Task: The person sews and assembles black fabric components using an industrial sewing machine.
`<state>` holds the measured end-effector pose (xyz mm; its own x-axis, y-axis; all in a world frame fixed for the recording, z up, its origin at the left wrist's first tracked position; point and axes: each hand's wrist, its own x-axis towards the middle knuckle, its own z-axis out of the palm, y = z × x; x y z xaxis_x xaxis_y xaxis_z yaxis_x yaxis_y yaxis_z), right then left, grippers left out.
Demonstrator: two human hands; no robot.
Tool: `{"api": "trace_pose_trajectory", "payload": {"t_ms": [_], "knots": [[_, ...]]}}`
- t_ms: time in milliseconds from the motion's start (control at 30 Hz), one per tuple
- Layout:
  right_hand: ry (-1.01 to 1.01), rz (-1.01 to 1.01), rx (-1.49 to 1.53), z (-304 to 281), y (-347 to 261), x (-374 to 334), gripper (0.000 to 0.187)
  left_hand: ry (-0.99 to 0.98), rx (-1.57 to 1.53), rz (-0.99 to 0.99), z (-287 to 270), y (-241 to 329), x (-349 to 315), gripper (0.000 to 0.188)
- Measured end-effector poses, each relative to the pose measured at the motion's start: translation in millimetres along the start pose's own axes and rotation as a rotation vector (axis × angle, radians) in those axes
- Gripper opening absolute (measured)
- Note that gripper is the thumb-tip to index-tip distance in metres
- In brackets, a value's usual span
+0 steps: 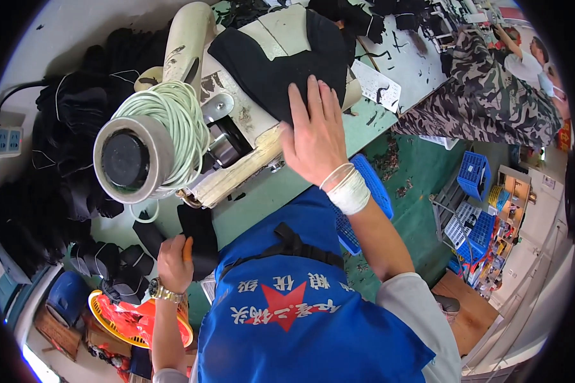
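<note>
My right hand [319, 131] lies flat with its fingers stretched out on a black cloth piece [287, 67], which is cut in a curved shape and spread over the worn, cream-coloured bed of a sewing machine [241, 105]. White thread or elastic [348, 195] is wound thickly round the right wrist. Lower left, my left hand [174, 263] is closed at the table's edge on another black cloth piece [199, 239], though its fingertips are partly hidden. An orange cover [187, 249] sits on one of its digits, and a metal wristwatch [166, 292] on the wrist.
A coil of pale green cord [182, 131] hangs round the machine's wheel end. Tied black cloth bundles [70, 121] pile up at left, above a yellow basket [96, 309] with red plastic. Blue crates [370, 185] stand on the green floor. A person in camouflage clothing [485, 89] works at upper right.
</note>
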<state>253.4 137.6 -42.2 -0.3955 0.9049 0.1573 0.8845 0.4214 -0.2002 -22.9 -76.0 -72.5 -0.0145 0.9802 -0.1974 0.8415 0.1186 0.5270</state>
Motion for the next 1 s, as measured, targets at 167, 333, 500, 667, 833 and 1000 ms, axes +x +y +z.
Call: {"api": "trace_pose_trajectory", "payload": {"t_ms": [167,333,500,667,833,1000], "knots": [[-0.247,0.019,0.819,-37.1,-70.4,-58.5,0.048,-0.340,-0.504,-0.005,-57.2,45.5,31.9,0.017],[-0.533,0.640,1.638,-14.9,-83.5,-70.5,0.020,-0.440,-0.648,0.005,-61.4,68.3,63.7,0.019],[-0.699,0.763,1.645,8.8,-81.2,-62.4,0.026,-0.659,-0.753,-0.219,-69.3,41.6,75.0,0.017],[-0.896,0.983,1.897,20.8,-93.7,-51.0,0.027,-0.695,-0.691,-0.305,-81.3,27.8,77.5,0.017],[-0.691,1.178,2.130,17.7,-115.8,-46.3,0.025,-0.565,-0.640,-0.221,-93.0,26.7,92.9,0.015],[-0.394,0.808,2.177,47.8,-112.8,-75.9,0.032,-0.164,-0.120,0.303,-55.7,19.2,133.7,0.018]]}}
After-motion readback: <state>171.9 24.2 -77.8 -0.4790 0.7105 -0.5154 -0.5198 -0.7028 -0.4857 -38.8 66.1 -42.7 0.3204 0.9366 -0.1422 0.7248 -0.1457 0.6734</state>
